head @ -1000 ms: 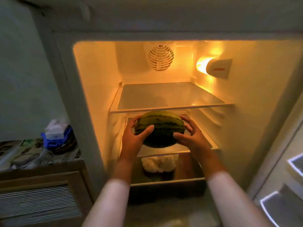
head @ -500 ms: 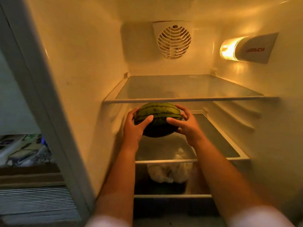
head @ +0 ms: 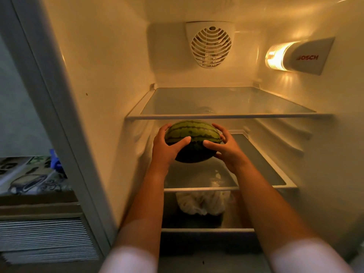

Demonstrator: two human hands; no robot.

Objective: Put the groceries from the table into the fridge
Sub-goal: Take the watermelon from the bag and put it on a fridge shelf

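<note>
A small striped green watermelon (head: 194, 138) is inside the open fridge, between the upper glass shelf (head: 226, 115) and the middle glass shelf (head: 260, 154). My left hand (head: 167, 148) grips its left side and my right hand (head: 226, 148) grips its right side, thumbs on the near face. The melon is held just above the middle shelf, near the left half. Its underside is in shadow, so I cannot tell whether it touches the glass.
A white plastic bag (head: 202, 203) lies on the level below the middle shelf. A fan grille (head: 211, 47) and a lit lamp (head: 279, 58) sit high in the fridge. Left of the fridge wall stands a table with a patterned cloth (head: 29, 178).
My head and both hands have moved forward into the fridge. The watermelon has gone from in front of the shelves to deeper in, under the upper shelf.
</note>
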